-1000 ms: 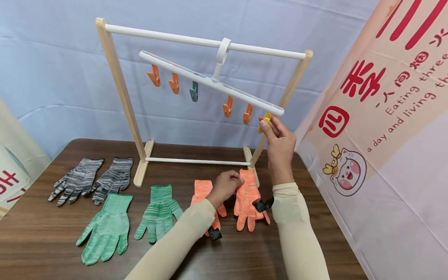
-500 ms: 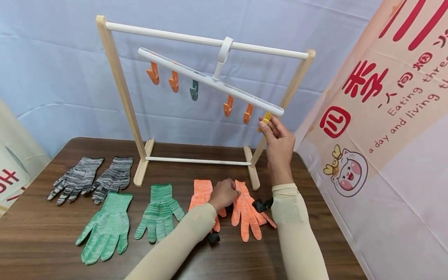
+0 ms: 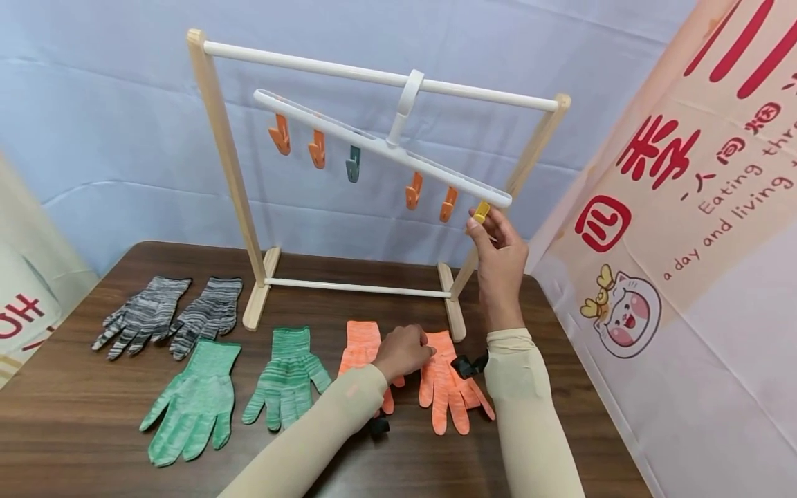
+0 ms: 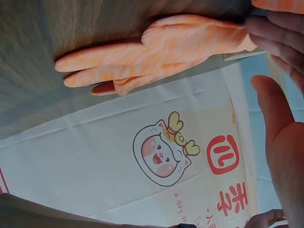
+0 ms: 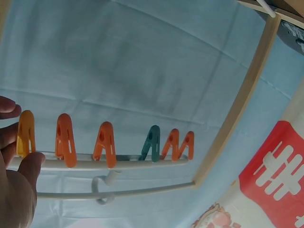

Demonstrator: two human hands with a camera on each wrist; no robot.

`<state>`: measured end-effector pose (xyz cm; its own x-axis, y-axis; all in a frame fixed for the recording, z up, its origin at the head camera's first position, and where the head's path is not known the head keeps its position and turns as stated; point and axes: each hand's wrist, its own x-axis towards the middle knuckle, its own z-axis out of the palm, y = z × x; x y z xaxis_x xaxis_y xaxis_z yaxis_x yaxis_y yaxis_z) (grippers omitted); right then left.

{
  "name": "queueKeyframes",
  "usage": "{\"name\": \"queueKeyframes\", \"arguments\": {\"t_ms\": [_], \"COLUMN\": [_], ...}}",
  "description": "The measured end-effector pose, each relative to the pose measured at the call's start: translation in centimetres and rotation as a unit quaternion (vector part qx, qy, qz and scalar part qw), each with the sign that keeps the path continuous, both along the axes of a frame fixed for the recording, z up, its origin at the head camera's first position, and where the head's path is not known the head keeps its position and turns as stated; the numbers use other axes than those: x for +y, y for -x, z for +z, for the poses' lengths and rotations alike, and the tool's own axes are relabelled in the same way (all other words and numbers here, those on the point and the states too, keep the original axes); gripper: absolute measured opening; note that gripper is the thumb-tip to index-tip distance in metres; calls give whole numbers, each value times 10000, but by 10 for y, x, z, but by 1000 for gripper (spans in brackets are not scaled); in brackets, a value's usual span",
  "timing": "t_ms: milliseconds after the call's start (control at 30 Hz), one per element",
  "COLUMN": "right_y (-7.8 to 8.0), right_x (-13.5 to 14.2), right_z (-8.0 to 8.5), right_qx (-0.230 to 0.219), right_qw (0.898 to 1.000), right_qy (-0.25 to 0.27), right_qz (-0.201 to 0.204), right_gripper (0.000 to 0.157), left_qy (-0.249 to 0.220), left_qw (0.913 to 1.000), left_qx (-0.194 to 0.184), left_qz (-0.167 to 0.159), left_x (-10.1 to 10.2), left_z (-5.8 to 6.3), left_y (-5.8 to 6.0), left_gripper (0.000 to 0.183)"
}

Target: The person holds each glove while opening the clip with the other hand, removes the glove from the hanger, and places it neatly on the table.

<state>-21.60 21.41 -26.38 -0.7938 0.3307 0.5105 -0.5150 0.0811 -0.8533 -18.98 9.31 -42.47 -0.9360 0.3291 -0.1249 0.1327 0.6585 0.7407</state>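
Note:
My right hand is raised to the low right end of a tilted white clip hanger and pinches its yellow clip. In the right wrist view the yellow clip sits between my fingertips, beside several orange clips and a teal one. My left hand rests on the table with curled fingers on the cuff of an orange glove. The left wrist view shows that orange glove lying flat, its cuff under my fingers.
The hanger hooks on a wooden rack at the back of the brown table. A second orange glove, two green gloves and two grey gloves lie flat. A printed banner stands close on the right.
My left hand has drawn the orange glove a little toward me across the table. My right hand has stayed on the yellow clip.

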Motion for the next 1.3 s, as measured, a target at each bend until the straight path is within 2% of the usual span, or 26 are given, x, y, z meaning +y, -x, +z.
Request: {"name": "queueKeyframes", "arguments": {"t_ms": [67,300,533,667,800,1000,1300], "right_y": [1,4,8,10,11,11,19], "right_x": [2,6,9,11,13,15,29], "right_z": [0,0,0,-1,-2,-3,-16], "right_qx": [9,43,-95,-131,-167,-248,-358], "right_qw": [10000,9999,9996,9995,9993,9991,9978], "right_qy": [11,39,117,192,251,62,-248], "right_qz": [-19,-86,-231,-229,-220,-326,-500], "right_gripper": [33,33,32,28,25,25,22], "left_qy": [-67,-245,-531,-504,-288,214,602], "left_qw": [10000,9991,9963,9952,9938,9890,9821], "left_qx": [12,343,638,804,1066,1450,1635], "left_qz": [-44,-77,-228,-232,-83,192,714], "left_x": [-1,-9,-29,-43,-58,-82,-117], "left_z": [1,4,14,19,20,21,22], "left_y": [-1,-1,2,4,5,8,9], "left_gripper": [17,19,20,21,20,21,21]}}
